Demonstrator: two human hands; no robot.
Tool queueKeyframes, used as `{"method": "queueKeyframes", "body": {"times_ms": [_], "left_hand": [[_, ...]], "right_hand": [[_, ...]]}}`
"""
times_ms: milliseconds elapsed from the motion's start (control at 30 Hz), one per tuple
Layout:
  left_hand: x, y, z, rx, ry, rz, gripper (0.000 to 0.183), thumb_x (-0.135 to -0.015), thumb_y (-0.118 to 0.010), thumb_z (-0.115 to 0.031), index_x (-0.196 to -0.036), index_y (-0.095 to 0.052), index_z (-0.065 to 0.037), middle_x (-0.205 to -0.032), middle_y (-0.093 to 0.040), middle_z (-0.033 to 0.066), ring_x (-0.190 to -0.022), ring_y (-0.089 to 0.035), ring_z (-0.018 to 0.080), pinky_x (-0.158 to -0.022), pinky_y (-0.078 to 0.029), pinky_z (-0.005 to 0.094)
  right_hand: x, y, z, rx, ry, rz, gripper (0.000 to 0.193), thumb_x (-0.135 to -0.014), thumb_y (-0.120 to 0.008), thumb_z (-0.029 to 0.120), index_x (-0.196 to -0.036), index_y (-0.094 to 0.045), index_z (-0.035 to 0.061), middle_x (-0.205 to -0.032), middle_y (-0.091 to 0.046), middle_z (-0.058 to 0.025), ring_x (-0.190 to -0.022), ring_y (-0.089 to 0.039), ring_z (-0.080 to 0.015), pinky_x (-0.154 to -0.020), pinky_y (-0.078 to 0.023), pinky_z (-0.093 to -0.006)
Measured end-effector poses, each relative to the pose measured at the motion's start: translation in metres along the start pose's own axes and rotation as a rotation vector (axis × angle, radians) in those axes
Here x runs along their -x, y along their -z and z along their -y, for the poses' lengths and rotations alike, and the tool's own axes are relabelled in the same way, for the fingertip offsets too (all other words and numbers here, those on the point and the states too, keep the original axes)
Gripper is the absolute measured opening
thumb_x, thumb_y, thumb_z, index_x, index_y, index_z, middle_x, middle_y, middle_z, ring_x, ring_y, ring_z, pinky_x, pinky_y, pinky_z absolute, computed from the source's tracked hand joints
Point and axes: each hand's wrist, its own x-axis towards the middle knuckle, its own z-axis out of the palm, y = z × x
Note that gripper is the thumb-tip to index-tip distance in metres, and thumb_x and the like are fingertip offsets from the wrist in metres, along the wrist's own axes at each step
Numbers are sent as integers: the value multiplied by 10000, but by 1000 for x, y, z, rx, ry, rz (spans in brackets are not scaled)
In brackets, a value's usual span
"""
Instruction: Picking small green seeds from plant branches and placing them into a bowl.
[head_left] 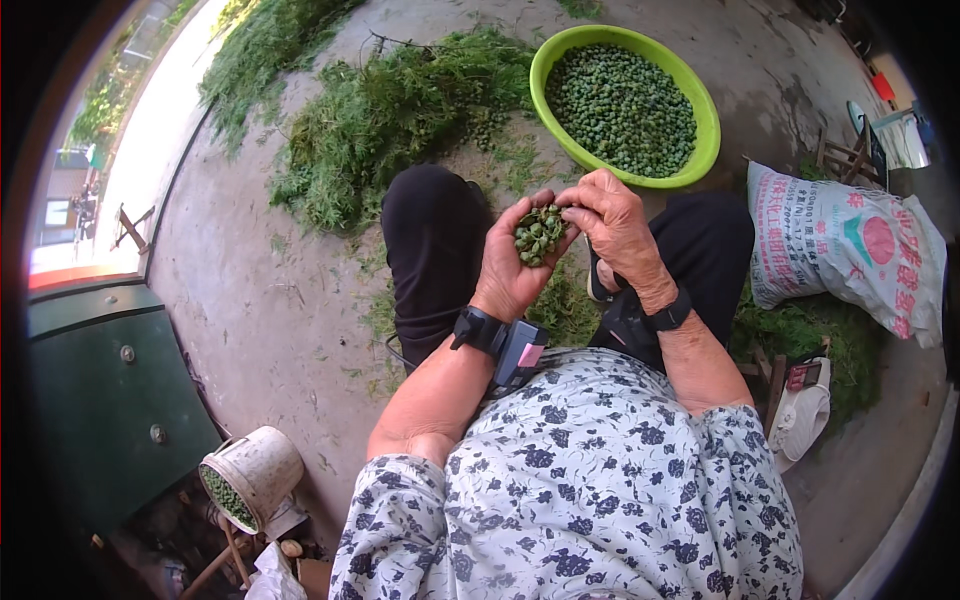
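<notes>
Cupped in my left hand (505,262) is a handful of small green seed cones (540,238), some with bits of leafy sprig among them. My right hand (622,228) meets it from the right, thumb and fingertips pinched together at the edge of the handful. What lies between those fingertips is too small to make out. Both hands are above the gap between my knees. Just beyond them stands a lime-green basin (708,130), filled with many loose green cones (622,110).
Cut leafy evergreen branches (385,135) lie heaped ahead on the left. To the right a printed white sack (830,235) rests over more greenery (850,370). A white bucket (270,470) of cones tilts at the lower left, beside a dark green door panel (110,390).
</notes>
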Motion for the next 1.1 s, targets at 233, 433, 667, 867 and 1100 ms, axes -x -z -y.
{"method": "queueKeyframes", "body": {"times_ms": [233, 433, 667, 867, 1100], "left_hand": [[1, -3, -1, 91, -20, 11, 266, -920, -438, -185, -1077, -513, 16, -1137, -532, 183, -1094, -504, 359, -980, -403, 498], [0, -4, 0, 73, -15, -8, 285, -926, -429, -194, -1104, -490, 20, -1154, -506, 192, -1144, -449, 411, -997, -385, 508], [-1, 4, -1, 5, 26, -35, 250, -907, -455, -218, -1052, -524, -27, -993, -598, 123, -958, -591, 252, -879, -489, 440], [-2, 5, -2, 29, 58, 24, 236, -898, -475, -201, -1030, -538, -15, -987, -597, 132, -978, -582, 250, -880, -484, 429], [1, -3, 0, 51, -18, -41, 287, -916, -446, -190, -1109, -482, 19, -1133, -532, 184, -1097, -502, 351, -976, -406, 492]], "right_hand": [[-9, 24, -7, -337, -319, 96, 158, -821, -590, 31, -969, -587, -23, -944, -613, -74, -764, -622, -149, -635, -495, -244], [-17, 27, -18, -897, -603, -245, 216, -866, -591, 129, -1050, -596, 16, -964, -619, -50, -871, -597, -155, -711, -483, -234], [-4, -10, -3, -56, -50, 36, 196, -735, -646, 59, -930, -658, 64, -956, -568, -107, -863, -582, -237, -752, -471, -307], [-5, -9, 3, -113, -104, 62, 148, -717, -626, 30, -865, -620, 21, -929, -572, -114, -892, -574, -268, -780, -460, -326], [-4, 13, 2, -366, -362, 16, 171, -793, -581, 1, -963, -581, -16, -867, -613, -63, -812, -576, -112, -716, -476, -242]]}}
